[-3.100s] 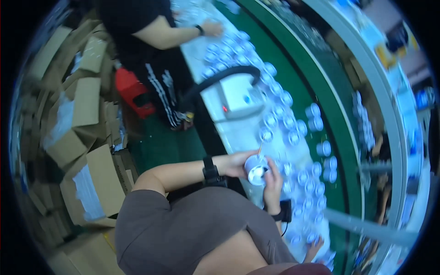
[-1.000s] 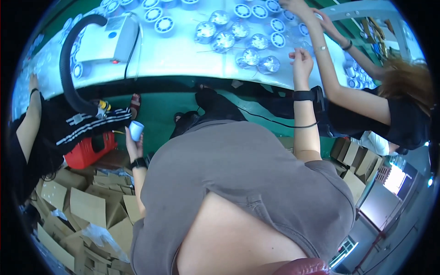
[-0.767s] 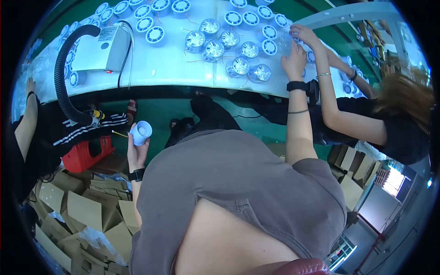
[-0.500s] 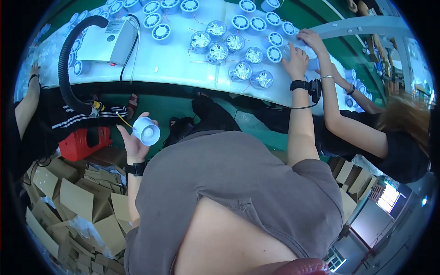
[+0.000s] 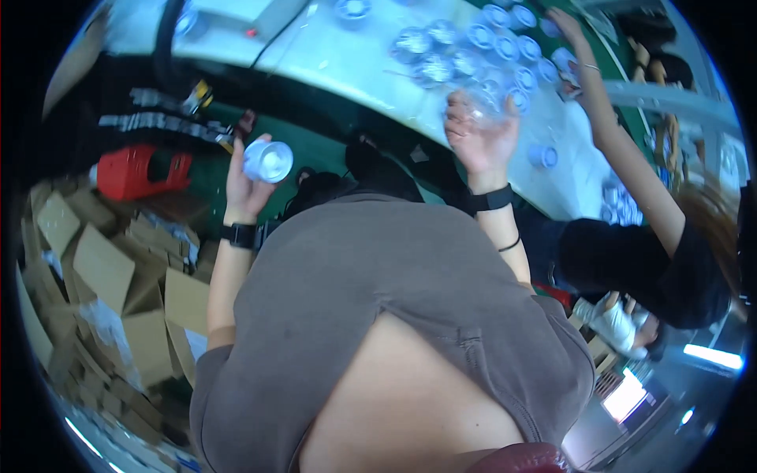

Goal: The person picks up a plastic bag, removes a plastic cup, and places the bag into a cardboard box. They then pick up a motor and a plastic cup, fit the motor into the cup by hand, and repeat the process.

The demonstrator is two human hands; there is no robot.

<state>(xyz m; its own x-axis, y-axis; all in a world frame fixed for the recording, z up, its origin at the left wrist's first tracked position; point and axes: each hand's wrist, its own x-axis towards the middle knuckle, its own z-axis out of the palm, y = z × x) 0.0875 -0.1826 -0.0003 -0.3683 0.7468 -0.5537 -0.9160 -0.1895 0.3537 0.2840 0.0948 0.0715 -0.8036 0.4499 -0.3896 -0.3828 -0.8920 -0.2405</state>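
My left hand [image 5: 243, 189] is closed around a white round plastic housing [image 5: 268, 162], its open end with a pale disc inside facing up. It hangs in front of the table, above the floor. At the table's front edge my right hand [image 5: 478, 146] has its fingers curled about a clear plastic cup [image 5: 486, 104], which is blurred and partly merges with the parts behind it. Just beyond are several clear-topped parts [image 5: 432, 69] with shiny insides and several white round housings with slotted tops [image 5: 505, 46], all standing on the white tabletop [image 5: 347, 67].
A co-worker's arm [image 5: 611, 130] reaches over the table from the right, near the housings. Another person's arm [image 5: 75, 67] is at far left. A black hose [image 5: 165, 47] hangs at the table edge. A red stool [image 5: 134, 172] and piled cardboard boxes [image 5: 102, 268] stand left.
My right hand has drawn back from the far housings to the table's front edge, now with the clear cup. My left hand rose slightly, still gripping the housing. The view has shifted.
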